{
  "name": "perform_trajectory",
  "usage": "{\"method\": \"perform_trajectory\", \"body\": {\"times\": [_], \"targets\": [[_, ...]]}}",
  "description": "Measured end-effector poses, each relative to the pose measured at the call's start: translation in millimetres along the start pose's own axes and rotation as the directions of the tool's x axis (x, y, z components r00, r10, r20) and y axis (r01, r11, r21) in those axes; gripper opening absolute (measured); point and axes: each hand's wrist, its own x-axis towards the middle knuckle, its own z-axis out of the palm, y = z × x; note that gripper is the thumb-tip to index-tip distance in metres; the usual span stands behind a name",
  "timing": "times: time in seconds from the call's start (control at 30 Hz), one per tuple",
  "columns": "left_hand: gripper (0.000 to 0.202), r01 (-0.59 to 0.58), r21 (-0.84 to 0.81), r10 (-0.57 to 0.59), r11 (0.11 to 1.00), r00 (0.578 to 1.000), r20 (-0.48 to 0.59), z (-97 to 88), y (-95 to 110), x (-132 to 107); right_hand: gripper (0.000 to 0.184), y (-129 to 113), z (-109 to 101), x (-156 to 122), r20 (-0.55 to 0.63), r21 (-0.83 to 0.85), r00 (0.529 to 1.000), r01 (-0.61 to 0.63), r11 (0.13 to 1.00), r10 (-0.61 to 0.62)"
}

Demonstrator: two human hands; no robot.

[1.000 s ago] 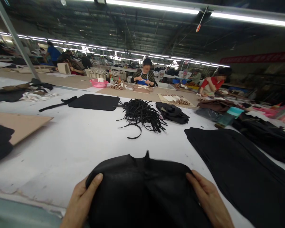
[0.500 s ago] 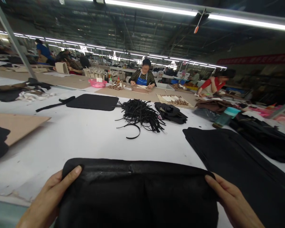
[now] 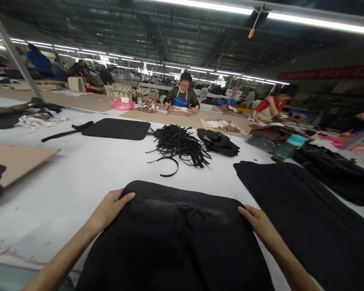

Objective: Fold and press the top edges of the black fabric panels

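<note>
A black fabric piece [image 3: 176, 238] hangs spread in front of me over the near edge of the white table [image 3: 87, 182]. My left hand [image 3: 109, 208] grips its upper left corner, thumb on top and fingers tucked behind. My right hand [image 3: 257, 224] grips the upper right corner the same way. Both arms are stretched forward, holding the top edge raised and slightly bowed.
A large black fabric sheet [image 3: 303, 214] lies to the right. Further back lie a heap of black straps [image 3: 178, 145], a flat black panel [image 3: 117, 129] and folded black cloth [image 3: 218, 143]. A brown board [image 3: 15, 157] lies at left. Other people work at far tables.
My hands have moved forward and closer together, carrying the fabric's top edge further over the table. Half a second ago they were near me and wide apart, stretching the fabric flat.
</note>
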Motion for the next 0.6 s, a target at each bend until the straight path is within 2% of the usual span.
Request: {"method": "perform_trajectory", "body": {"times": [0.1,0.27,0.47,0.6], "targets": [[0.037,-0.06,0.093,0.063,0.994,0.998,-0.03,1.9,-5,21,0.039,9,5,14,-0.059,-0.163,0.997,0.042,0.986,-0.053],[0.03,-0.074,0.236,0.093,0.969,0.993,-0.073,8.1,-7,36,0.034,12,13,24,-0.109,-0.268,0.992,0.027,0.963,-0.058],[0.039,-0.012,0.249,0.025,0.968,0.998,-0.049,9.9,-22,23,0.033,15,18,12,-0.096,-0.284,0.995,-0.015,0.959,-0.012],[0.045,0.011,0.29,0.005,0.957,0.998,-0.055,9.8,-35,9,0.044,19,22,-3,-0.093,-0.32,0.994,-0.078,0.944,0.05]]}}
